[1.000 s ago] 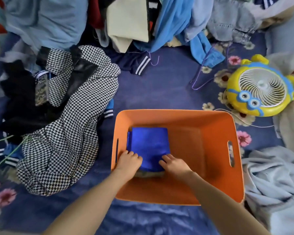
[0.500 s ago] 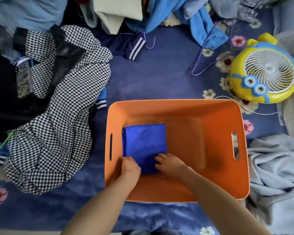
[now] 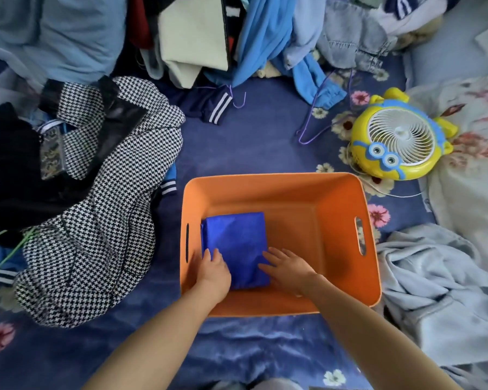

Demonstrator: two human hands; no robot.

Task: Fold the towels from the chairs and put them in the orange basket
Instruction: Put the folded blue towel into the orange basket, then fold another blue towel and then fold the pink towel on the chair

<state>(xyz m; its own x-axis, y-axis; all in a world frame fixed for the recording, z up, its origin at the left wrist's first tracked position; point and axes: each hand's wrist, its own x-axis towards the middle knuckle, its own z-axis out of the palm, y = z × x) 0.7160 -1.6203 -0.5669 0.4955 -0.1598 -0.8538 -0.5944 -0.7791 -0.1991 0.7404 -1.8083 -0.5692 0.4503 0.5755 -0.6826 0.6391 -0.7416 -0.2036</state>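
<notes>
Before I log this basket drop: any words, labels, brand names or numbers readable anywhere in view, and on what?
None readable.
Orange basket: no print visible.
Blue towel: no tag visible.
Yellow fan: a cartoon face only, no lettering.
Patterned patch by the houndstooth garment: too blurred to tell whether it carries text.
</notes>
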